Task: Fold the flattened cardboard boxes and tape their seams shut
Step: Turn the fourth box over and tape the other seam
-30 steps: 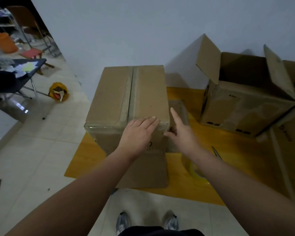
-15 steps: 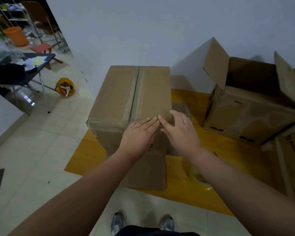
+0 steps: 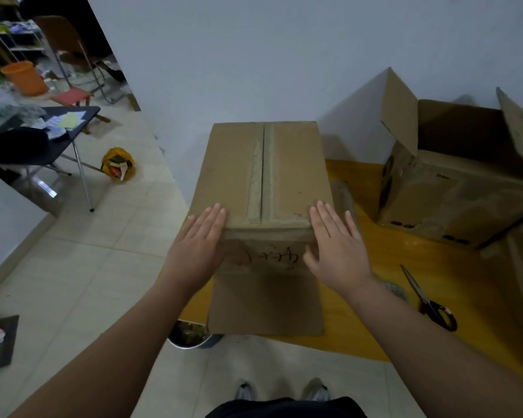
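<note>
taped cardboard box (image 3: 263,176) sits dead centre on the yellow table (image 3: 453,285), top flaps closed. a tape seam (image 3: 263,173) runs 12 to 6 down the middle, and another strip crosses the near top edge.

left hand (image 3: 198,245) lies flat at the box's 7 o'clock corner, fingers straight and together, palm over the edge. right hand (image 3: 334,245) mirrors it at the 5 o'clock corner, fingers slightly spread. both press and neither grips. i read this as smoothing the edge strip down over the corners.

a loose flap (image 3: 266,300) hangs from the near face toward 6, past the table edge. above it is some handwriting (image 3: 272,256) i can't read.

risks as i judge them:
- the strip ends may lift or wrinkle at the corners if the pressure is uneven
- a forward push could slide the box toward the wall at 12
- the hanging flap could snag on a sleeve or knee and drag the box off the edge

outward: an open box (image 3: 453,188) at 2 o'clock, flaps up. scissors (image 3: 426,300) at 4. what may be a tape roll (image 3: 396,289) is half hidden by the right forearm. a metal bowl (image 3: 191,339) is under the table edge at 7, and a yellow bag (image 3: 118,164) is on the floor at 10.
</note>
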`<state>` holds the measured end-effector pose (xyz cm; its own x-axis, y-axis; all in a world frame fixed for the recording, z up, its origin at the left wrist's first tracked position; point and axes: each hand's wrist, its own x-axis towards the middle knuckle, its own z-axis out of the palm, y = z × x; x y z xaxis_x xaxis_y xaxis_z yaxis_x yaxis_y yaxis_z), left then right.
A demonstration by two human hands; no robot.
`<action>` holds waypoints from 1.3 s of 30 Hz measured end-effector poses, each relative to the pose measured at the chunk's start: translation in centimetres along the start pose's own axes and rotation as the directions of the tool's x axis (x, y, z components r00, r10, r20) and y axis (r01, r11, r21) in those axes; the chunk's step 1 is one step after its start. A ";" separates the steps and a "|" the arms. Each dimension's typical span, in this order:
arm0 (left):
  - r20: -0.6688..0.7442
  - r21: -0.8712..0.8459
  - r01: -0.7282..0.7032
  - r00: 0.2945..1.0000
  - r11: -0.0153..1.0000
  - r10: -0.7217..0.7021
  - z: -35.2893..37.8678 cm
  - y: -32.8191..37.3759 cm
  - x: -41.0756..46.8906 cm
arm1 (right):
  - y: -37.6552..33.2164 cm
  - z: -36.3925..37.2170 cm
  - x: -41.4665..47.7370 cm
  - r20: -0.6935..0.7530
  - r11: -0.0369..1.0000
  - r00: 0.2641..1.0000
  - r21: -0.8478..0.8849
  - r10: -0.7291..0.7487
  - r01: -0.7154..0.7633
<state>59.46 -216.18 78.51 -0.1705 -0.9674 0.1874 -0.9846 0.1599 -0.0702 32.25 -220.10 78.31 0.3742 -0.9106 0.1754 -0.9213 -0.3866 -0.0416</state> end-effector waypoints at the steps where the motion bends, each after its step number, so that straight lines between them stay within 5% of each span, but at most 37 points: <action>1: 0.012 -0.019 0.010 1.000 1.000 -0.010 0.0 -1.5 -0.4 | -0.4 0.2 0.0 0.008 0.999 0.999 -0.017 0.032 -0.032; 5: 0.114 -0.225 -0.116 0.983 0.967 0.144 -1.1 -5.3 -0.2 | -2.8 -0.2 0.1 0.051 0.985 0.987 -0.090 0.152 -0.147; 8: 0.131 -0.608 0.021 0.989 0.794 0.074 -1.8 -6.2 1.6 | -5.7 -1.7 1.5 0.082 0.994 0.991 -0.045 0.102 -0.098; 10: 0.173 -0.674 0.089 0.984 0.733 0.040 -2.1 -6.3 3.2 | -9.0 -2.8 4.0 0.058 0.999 0.998 0.027 0.032 -0.033; 15: 0.187 -0.628 0.001 0.971 0.779 0.150 -0.5 -7.5 5.2 | -14.2 -1.6 9.1 0.209 0.989 0.978 0.149 -0.007 -0.024; 25: 0.046 -0.187 -0.354 0.929 0.916 0.368 1.8 -9.4 4.6 | -13.2 1.3 8.5 0.075 0.978 0.983 -0.113 -0.166 0.174; 39: 0.028 -0.094 -0.221 0.974 0.971 0.225 1.1 -7.4 2.9 | -7.5 0.7 5.0 0.004 0.973 0.995 -0.205 -0.103 0.101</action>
<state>66.32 -220.36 78.49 -0.3864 -0.9118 0.1392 -0.9215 0.3879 -0.0173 41.11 -221.84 78.78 0.4674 -0.8665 0.1752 -0.8806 -0.4387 0.1793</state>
